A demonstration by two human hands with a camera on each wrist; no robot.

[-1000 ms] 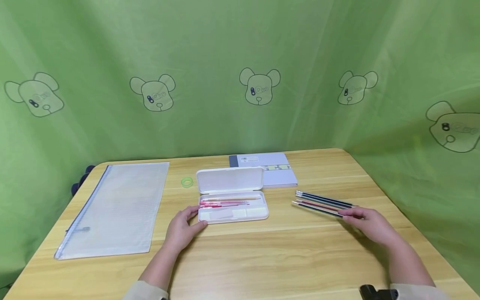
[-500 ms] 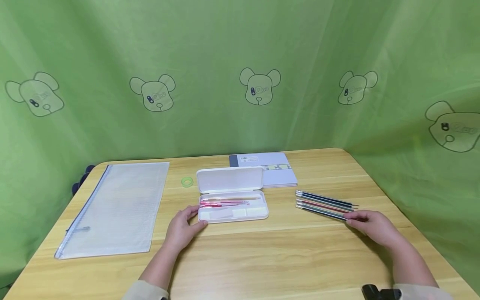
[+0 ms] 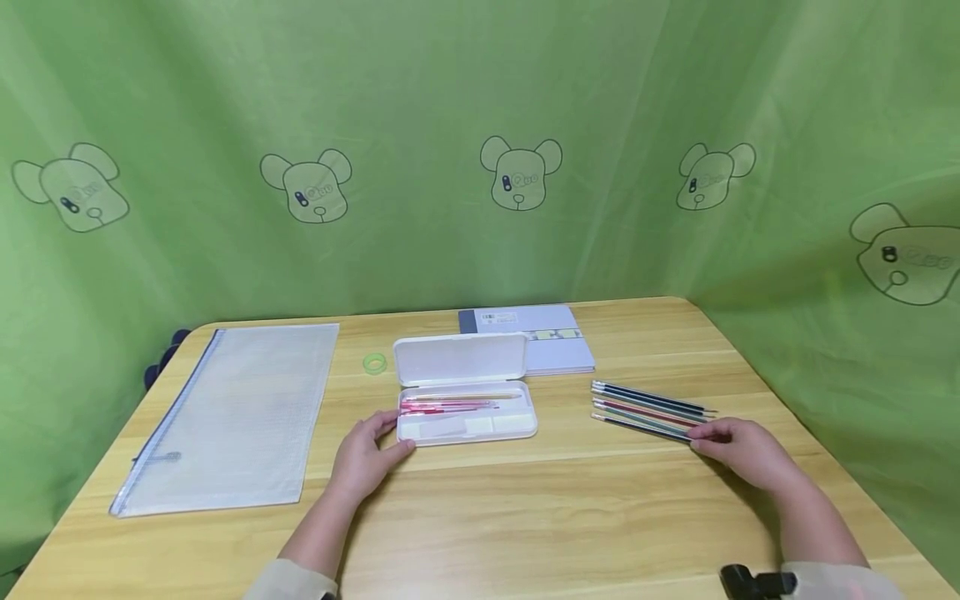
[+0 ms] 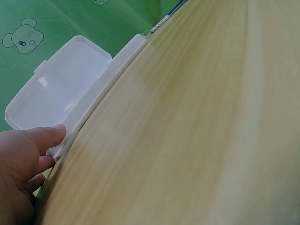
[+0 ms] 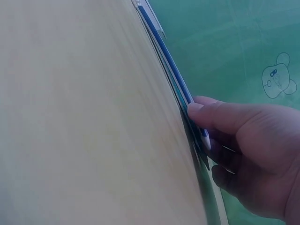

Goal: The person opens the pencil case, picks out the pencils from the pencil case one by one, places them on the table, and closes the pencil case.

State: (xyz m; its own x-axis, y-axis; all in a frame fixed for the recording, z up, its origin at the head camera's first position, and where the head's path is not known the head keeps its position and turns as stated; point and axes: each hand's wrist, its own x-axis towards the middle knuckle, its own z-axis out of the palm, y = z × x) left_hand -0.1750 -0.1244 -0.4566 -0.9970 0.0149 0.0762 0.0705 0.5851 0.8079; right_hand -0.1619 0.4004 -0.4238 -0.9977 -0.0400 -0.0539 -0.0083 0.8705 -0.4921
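Observation:
In the head view a white pencil case (image 3: 513, 427) lies with its lid (image 3: 460, 360) raised. Inside are a brownish pencil (image 3: 465, 397), several pink and red pens (image 3: 450, 407) and a pale block (image 3: 442, 428). My left hand (image 3: 362, 460) grips the case's near left corner; the left wrist view shows the thumb on its front wall. To the right, several pencils (image 3: 648, 403) lie in a row, dark, red and green. My right hand (image 3: 738, 450) pinches the nearest dark pencil (image 3: 637, 427) by its point end. In the right wrist view that pencil (image 5: 164, 49) looks blue.
A translucent zip pouch (image 3: 232, 417) covers the table's left side. A green tape roll (image 3: 374, 364) sits beyond the case's left side. Behind the raised lid lies a pale lilac notebook (image 3: 558, 350). Green curtain (image 3: 420, 250) borders the table's back and sides.
My right hand has shifted slightly right and down with the nearest pencil, whose far end has drawn in line with the row's other ends. My left hand and the case have not moved.

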